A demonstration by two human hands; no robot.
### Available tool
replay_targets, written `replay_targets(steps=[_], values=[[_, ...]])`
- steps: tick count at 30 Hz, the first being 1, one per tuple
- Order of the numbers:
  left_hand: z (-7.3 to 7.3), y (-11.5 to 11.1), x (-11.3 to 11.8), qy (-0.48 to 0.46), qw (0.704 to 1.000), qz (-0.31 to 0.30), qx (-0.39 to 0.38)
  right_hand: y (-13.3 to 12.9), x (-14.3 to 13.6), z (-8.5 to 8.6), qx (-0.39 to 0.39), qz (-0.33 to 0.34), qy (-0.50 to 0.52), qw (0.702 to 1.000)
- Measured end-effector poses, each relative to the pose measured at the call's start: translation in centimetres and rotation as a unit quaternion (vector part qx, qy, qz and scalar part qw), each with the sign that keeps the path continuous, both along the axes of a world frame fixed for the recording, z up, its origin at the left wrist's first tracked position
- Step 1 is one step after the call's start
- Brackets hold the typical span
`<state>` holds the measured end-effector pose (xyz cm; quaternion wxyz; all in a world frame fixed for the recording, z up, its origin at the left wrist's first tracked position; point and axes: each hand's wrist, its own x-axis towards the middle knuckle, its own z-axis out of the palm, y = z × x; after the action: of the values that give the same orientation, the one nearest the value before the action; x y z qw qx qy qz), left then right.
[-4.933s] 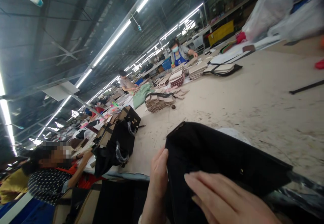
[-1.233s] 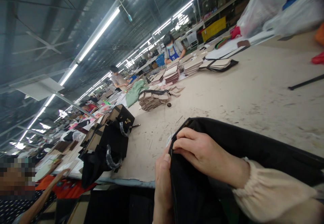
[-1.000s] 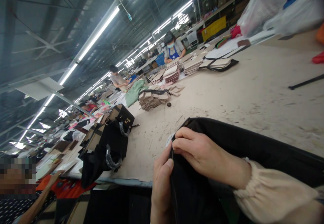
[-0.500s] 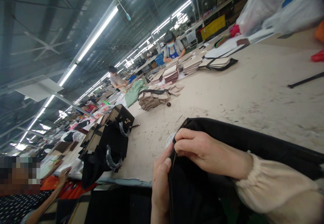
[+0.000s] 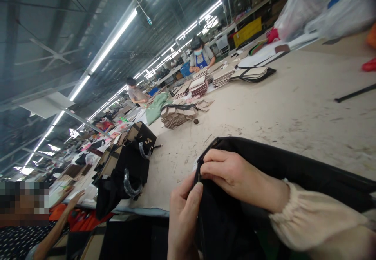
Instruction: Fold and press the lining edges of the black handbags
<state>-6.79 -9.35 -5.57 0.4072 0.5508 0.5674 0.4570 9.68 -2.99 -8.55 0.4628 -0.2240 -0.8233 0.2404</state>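
A black fabric piece (image 5: 261, 156) with a stiff edge lies over the near side of the table and hangs down in front of me. My left hand (image 5: 185, 209) pinches its left edge, thumb on the near face and fingers behind. Just above and to the right, my right hand (image 5: 232, 172) grips the same edge with curled fingers. A small thin metallic-looking bit shows between the two hands; what it is I cannot make out.
Black bags (image 5: 133, 162) with plastic-wrapped handles stand at the left table edge. Stacked beige pieces (image 5: 176, 115) lie beyond, near a green cloth (image 5: 157, 107). A person (image 5: 48, 240) reaches in at lower left. Plastic bags (image 5: 305, 9) sit at upper right.
My left hand has shifted slightly left and down, its thumb now lower on the edge. My right hand has barely moved. The nearby person's hand has moved slightly right and appears more spread.
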Motion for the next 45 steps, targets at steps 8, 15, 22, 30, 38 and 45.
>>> replay_targets(steps=[8, 15, 22, 30, 38, 45], values=[[3.0, 1.3, -1.5, 0.260, 0.965, -0.012, 0.024, -0.7, -2.1, -1.1, -0.011, -0.017, 0.044, 0.999], [4.1, 2.3, -1.8, 0.424, 0.901, -0.082, 0.034, -0.9, -2.4, -1.2, -0.008, -0.021, 0.031, 0.999], [4.2, 2.4, -1.5, 0.409, 0.909, -0.079, 0.022, -0.7, -1.7, -0.3, 0.010, 0.002, 0.009, 1.000], [5.0, 2.6, -2.3, 0.423, 0.898, -0.117, -0.024, -0.8, -2.0, -0.7, 0.003, -0.017, 0.012, 1.000], [4.9, 2.1, -2.3, 0.480, 0.865, -0.145, -0.014, -1.0, -2.3, -0.4, 0.016, 0.011, 0.002, 1.000], [4.4, 2.4, -1.6, 0.399, 0.905, -0.144, -0.038, -0.3, -1.0, 0.0, 0.013, 0.059, 0.005, 0.998]])
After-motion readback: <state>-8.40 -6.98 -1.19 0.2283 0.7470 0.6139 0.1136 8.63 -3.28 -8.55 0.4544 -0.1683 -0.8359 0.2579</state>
